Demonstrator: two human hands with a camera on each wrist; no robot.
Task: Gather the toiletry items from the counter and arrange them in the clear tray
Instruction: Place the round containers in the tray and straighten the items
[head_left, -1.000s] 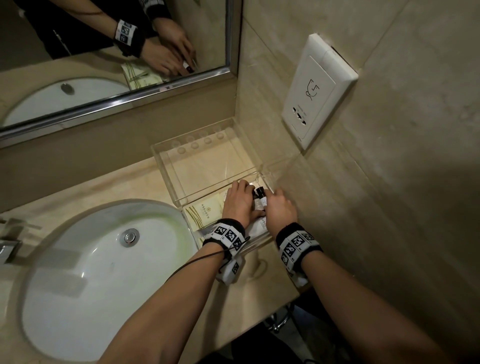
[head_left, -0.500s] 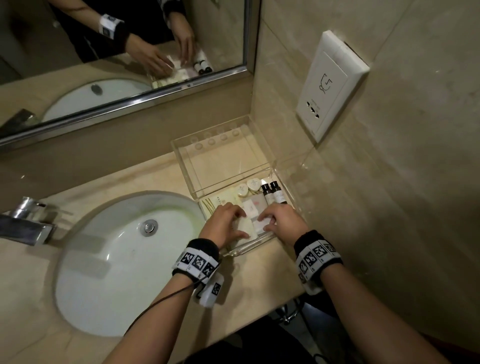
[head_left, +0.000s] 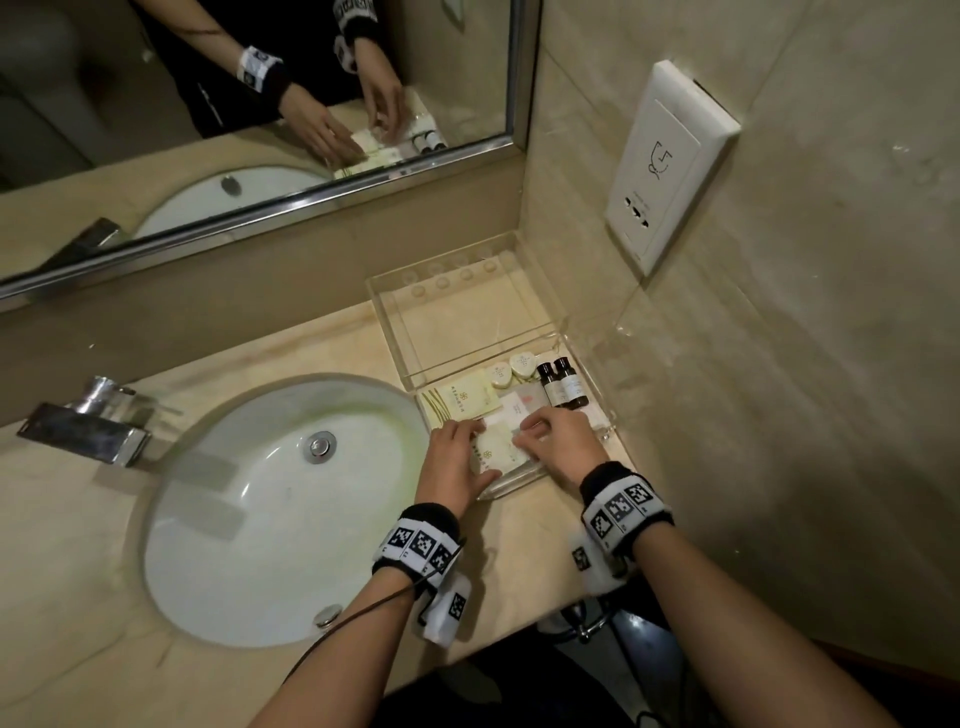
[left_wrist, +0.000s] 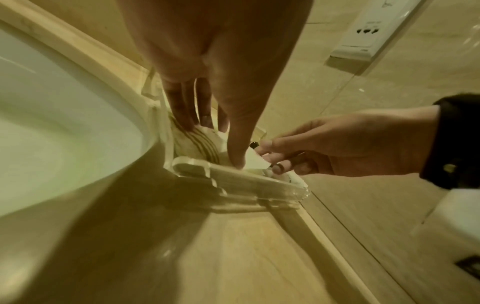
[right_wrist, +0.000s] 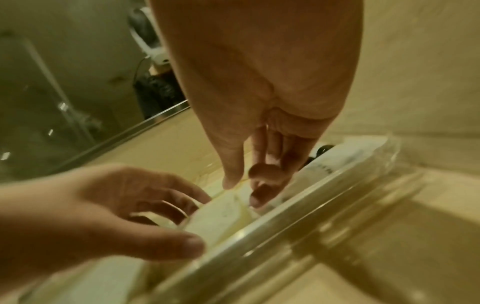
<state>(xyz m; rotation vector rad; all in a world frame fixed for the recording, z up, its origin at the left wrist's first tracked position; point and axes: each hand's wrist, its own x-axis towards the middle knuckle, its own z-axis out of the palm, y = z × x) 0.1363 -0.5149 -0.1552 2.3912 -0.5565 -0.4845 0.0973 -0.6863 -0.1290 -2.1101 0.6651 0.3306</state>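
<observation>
The clear tray (head_left: 525, 481) sits in the counter corner right of the sink. Inside lie two dark bottles (head_left: 562, 383), two round soaps (head_left: 511, 368), a striped cream packet (head_left: 457, 402) and white sachets. At the tray's near end, both hands hold a small cream packet (head_left: 492, 451). My left hand (head_left: 475, 441) holds its left edge with fingers and thumb. My right hand (head_left: 524, 434) pinches its right edge with curled fingers. The left wrist view shows the right hand (left_wrist: 270, 154) pinching a white corner next to my left hand (left_wrist: 221, 144). The right hand (right_wrist: 244, 189) touches the packet (right_wrist: 221, 214).
The white sink basin (head_left: 270, 509) with its chrome tap (head_left: 88, 426) lies left of the tray. A mirror (head_left: 249, 104) runs along the back wall. A white wall socket (head_left: 670, 166) hangs on the right wall. The tray's far half (head_left: 467, 332) holds nothing.
Both hands have drawn back from the bottles to the tray's near end, which uncovered the bottles and soaps. Over the last half second they have barely moved.
</observation>
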